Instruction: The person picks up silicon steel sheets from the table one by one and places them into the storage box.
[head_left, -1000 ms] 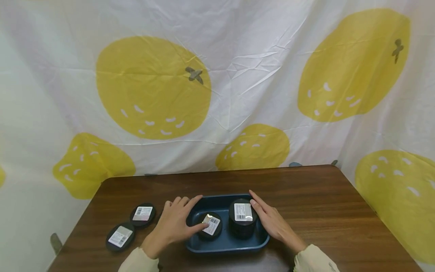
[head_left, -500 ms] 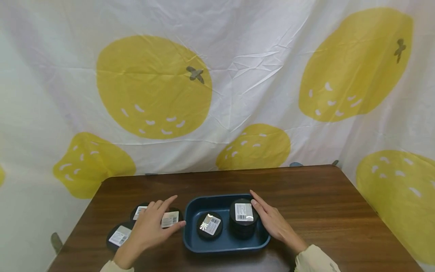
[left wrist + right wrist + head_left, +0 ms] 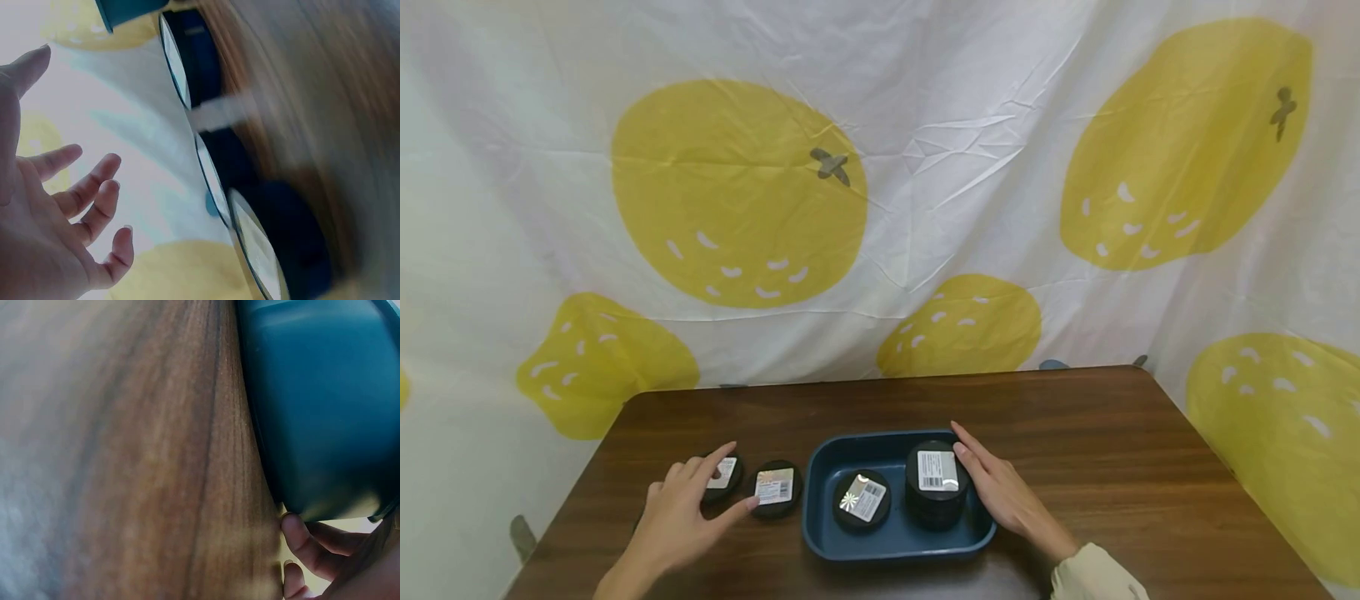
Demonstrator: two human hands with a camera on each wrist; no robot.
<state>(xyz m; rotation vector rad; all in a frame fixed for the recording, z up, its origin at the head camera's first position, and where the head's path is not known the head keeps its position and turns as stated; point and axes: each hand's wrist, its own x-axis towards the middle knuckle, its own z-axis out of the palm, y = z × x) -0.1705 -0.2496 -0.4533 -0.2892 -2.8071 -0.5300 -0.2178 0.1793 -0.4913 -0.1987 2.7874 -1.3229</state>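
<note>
My left hand (image 3: 677,521) hovers with spread, loosely bent fingers over the left of the table and holds nothing. Near its thumb tip lies a black round container (image 3: 777,490) with a white barcode label on top. Another black container (image 3: 722,477) shows partly behind its fingers. The left wrist view has a third one (image 3: 281,244), which the hand mostly covers in the head view. My right hand (image 3: 1000,492) rests its fingers along the right side of a blue tray (image 3: 895,556). Inside stand a single black container (image 3: 862,500) and, right of it, a stack of them (image 3: 936,475).
The brown wooden table (image 3: 1112,467) extends to the right of the tray and behind it. A white curtain (image 3: 910,208) printed with yellow lemons hangs past the table's far edge.
My left hand has let go of the container at the tray's left and moved left over the ones on the table. The right hand has stayed at the tray's side.
</note>
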